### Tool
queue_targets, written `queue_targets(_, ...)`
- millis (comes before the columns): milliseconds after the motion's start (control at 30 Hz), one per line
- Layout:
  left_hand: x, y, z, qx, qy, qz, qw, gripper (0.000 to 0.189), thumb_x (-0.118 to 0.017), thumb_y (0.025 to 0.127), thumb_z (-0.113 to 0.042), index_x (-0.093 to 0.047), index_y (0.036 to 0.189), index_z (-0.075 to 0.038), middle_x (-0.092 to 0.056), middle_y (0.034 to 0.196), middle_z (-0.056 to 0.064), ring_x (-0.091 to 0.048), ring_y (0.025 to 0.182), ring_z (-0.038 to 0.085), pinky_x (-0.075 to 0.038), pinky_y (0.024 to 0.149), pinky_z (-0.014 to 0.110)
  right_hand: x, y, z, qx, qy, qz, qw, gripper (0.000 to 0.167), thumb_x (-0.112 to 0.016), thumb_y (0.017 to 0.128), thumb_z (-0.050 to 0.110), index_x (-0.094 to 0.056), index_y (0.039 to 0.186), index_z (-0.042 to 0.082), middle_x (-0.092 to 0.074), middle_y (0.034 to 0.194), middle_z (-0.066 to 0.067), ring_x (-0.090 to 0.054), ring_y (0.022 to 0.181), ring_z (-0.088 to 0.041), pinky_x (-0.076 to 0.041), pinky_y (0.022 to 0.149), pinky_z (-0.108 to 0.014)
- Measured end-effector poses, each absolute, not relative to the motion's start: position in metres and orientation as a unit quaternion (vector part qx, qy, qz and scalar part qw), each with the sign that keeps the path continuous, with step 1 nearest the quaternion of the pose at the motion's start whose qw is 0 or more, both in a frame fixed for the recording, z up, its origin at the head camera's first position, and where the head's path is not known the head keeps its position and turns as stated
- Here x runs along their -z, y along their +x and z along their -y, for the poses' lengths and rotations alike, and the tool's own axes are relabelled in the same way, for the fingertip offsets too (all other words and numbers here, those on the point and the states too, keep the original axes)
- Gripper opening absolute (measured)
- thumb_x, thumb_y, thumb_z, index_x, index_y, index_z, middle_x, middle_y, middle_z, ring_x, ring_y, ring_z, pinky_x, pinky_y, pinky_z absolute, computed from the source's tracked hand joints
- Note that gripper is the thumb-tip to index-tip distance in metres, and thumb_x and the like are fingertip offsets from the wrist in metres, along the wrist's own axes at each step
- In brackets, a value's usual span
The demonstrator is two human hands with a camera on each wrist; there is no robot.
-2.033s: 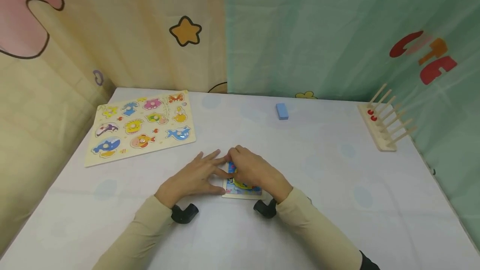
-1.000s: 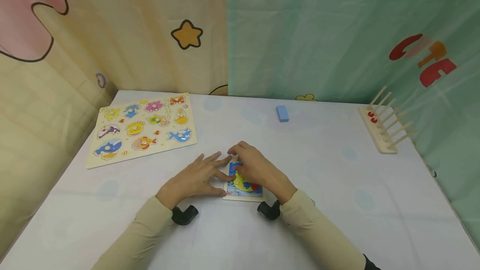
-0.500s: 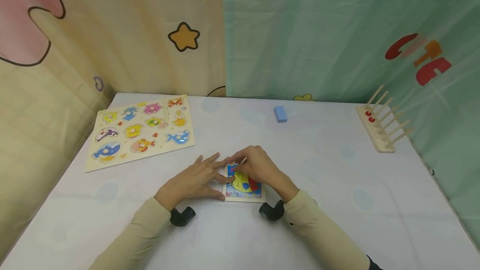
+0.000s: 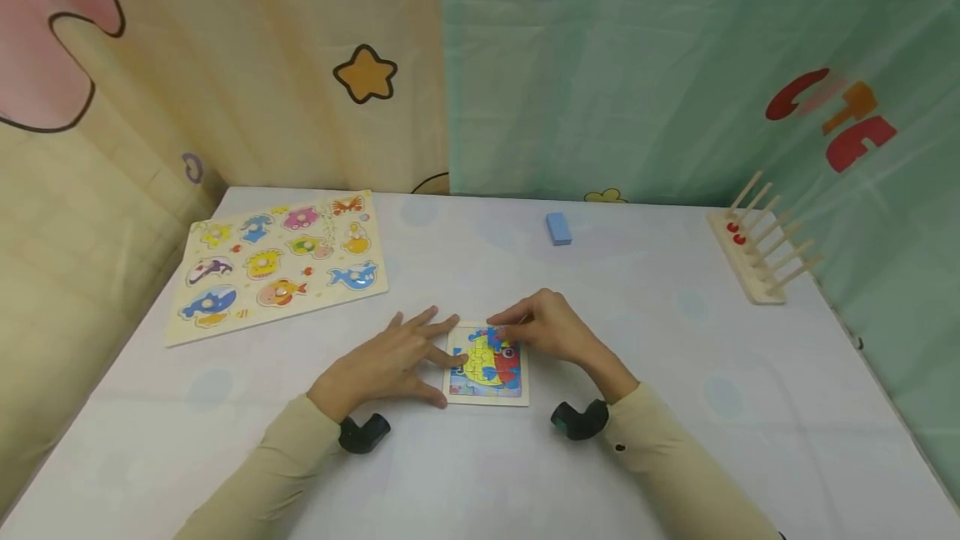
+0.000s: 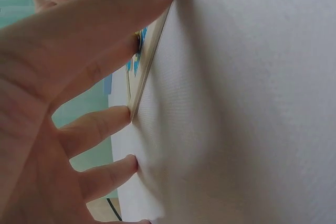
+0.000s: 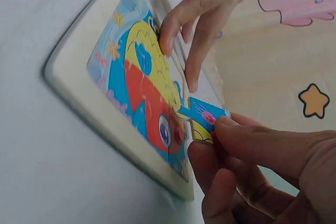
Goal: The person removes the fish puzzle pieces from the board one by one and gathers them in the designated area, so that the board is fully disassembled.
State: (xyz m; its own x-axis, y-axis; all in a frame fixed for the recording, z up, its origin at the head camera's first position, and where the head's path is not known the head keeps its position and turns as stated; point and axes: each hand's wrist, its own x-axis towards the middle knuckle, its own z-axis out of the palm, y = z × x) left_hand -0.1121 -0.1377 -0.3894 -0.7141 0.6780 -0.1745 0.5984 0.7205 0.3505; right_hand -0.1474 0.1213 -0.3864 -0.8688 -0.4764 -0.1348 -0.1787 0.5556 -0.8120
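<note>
A small jigsaw puzzle (image 4: 482, 367) with a yellow and red fish lies in a pale wooden tray (image 4: 487, 400). My left hand (image 4: 378, 363) spreads its fingers along the tray's left edge, and one fingertip presses on the picture. In the left wrist view, the thumb (image 5: 105, 14) reaches over the tray's rim. My right hand (image 4: 551, 327) is above the upper right of the tray. Between thumb and fingers it pinches a puzzle piece (image 6: 202, 119), blue and yellow with a pink jellyfish. The piece is tilted over a gap in the picture.
At the back left lies a peg puzzle board (image 4: 281, 265) with sea animals. A blue block (image 4: 558, 229) sits at the back. On the right stands a wooden peg rack (image 4: 746, 261) with red beads. Curtains (image 4: 600, 65) hang behind the white table (image 4: 637, 457).
My right hand has drawn back to the right from the tray's upper left, uncovering more of the fish picture, and holds a puzzle piece. The left hand stays at the tray's left edge.
</note>
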Motion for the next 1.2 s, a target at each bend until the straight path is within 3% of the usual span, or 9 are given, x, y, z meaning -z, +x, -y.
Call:
queue_targets(133, 0.388, -0.111, 0.138, -0.135, 0.347, -0.917, 0.146, 0.060, -0.082, 0.073, -0.049, -0.067, 0.128, -0.028, -0.037, 0.156, 0.010, -0.020, 0.145, 0.044, -0.023, 0.103, 0.075, 0.387, -0.146, -0.141, 0.425, -0.169, -0.872, 0.176, 0.019, -0.073, 0.086, 0.007, -0.079, 0.104, 0.009, -0.075, 0.094, -0.001, -0.054, 0.067, -0.014, -0.046, 0.056, -0.024)
queue_targets(467, 0.390, -0.111, 0.139, -0.144, 0.346, -0.917, 0.139, 0.062, -0.084, 0.071, -0.047, -0.068, 0.128, -0.027, -0.038, 0.155, 0.011, -0.020, 0.146, 0.043, -0.022, 0.104, 0.075, 0.389, -0.143, -0.182, 0.408, -0.121, -0.888, 0.176, 0.017, -0.072, 0.088, 0.010, -0.078, 0.104, 0.009, -0.073, 0.087, 0.000, -0.056, 0.068, -0.016, -0.047, 0.056, -0.024)
queue_targets(1200, 0.393, -0.111, 0.138, -0.154, 0.348, -0.914, 0.138, 0.062, -0.084, 0.072, -0.047, -0.068, 0.128, -0.028, -0.038, 0.155, 0.010, -0.021, 0.145, 0.043, -0.021, 0.104, 0.076, 0.390, -0.144, -0.177, 0.350, -0.098, -0.924, 0.119, 0.010, -0.079, 0.081, 0.008, -0.079, 0.091, 0.006, -0.073, 0.086, -0.001, -0.060, 0.081, -0.017, -0.049, 0.067, -0.030)
